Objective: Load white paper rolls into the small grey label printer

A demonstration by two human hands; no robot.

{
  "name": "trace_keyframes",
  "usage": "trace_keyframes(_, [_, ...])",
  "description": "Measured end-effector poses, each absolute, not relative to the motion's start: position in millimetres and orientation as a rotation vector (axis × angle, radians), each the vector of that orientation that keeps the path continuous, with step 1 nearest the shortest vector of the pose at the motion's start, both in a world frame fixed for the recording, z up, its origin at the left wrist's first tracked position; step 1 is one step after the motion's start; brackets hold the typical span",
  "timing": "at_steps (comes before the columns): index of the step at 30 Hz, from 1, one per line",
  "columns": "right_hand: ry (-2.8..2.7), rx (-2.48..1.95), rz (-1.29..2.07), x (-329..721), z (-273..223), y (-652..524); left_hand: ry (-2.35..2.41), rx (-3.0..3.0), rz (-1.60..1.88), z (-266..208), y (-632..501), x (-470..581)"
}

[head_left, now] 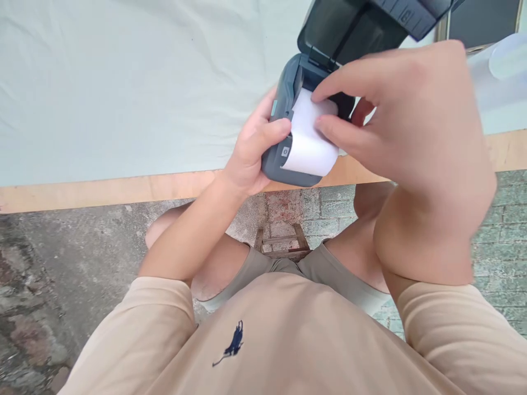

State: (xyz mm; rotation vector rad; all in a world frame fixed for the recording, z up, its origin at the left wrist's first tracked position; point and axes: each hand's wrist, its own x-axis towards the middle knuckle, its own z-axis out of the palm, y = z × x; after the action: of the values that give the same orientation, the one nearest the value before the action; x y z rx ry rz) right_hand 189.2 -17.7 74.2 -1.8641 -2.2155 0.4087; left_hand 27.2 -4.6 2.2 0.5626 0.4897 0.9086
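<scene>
Head view. One compact printer of dark blue-grey plastic, rounded at the corners point(288, 82), is held above the front edge of the table, tilted, with its paper compartment exposed. One hinged lid of dark, glossy plastic point(346, 33) is swung up and away from the body; its far end, where pale printed markings are carried, is cut off by the frame. One thick roll of smooth white paper point(310, 145) is seated in the compartment, its lower part bulging over the printer's near end.

The left hand point(255, 148) is closed around the printer's left side: the thumb is pressed on the front beside the paper, and the fingers are hidden underneath. The right hand point(424, 109) is brought over from the right. Its thumb and index finger are spread, and both tips are set against the paper; whether the paper is pinched cannot be told. The other fingers are mostly concealed.

The table is covered by a pale, wrinkled cloth point(123, 99) and bordered by a light wooden edge point(123, 190). A dark rectangular panel in a light frame point(483, 22) is placed at the upper right; a whitish translucent object point(513, 60) is seen just below it, partly hidden.
</scene>
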Motion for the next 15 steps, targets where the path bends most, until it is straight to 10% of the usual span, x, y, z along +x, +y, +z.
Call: trace_keyframes(15, [-1.854, -1.797, 0.646, 210.0, 98.1, -33.4, 0.522, 0.526, 0.864, 2.3, 4.1, 25.8])
